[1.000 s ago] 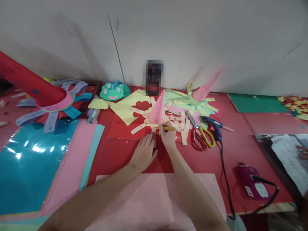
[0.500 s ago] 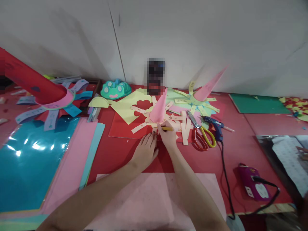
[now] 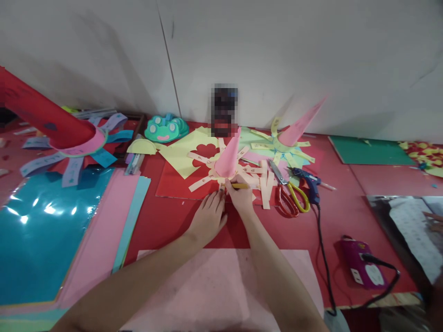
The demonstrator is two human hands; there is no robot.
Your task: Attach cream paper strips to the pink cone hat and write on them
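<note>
A pink paper cone (image 3: pixel 228 157) stands at the centre on a yellow base, with pale paper strips spreading around it. Pinched in my right hand (image 3: pixel 241 196) is a yellow pencil (image 3: pixel 238 185), its front end over the strip nearest me. My left hand (image 3: pixel 208 214) lies flat beside it, fingertips by the near end of that strip. Several loose pale strips (image 3: pixel 266 189) lie right of my right hand. A second pink cone (image 3: pixel 301 124) with yellow strips leans farther back on the right.
Scissors (image 3: pixel 289 193) and a blue glue gun (image 3: pixel 310 183) lie right of my hands; a cord runs near a purple power box (image 3: pixel 362 263). Left are a large red cone (image 3: pixel 51 115), a green frog cutout (image 3: pixel 164 129) and blue-wrapped sheets (image 3: pixel 44 230). Pink paper (image 3: pixel 221 281) lies under my forearms.
My right hand and the pencil have shifted very slightly left. My left hand has hardly moved.
</note>
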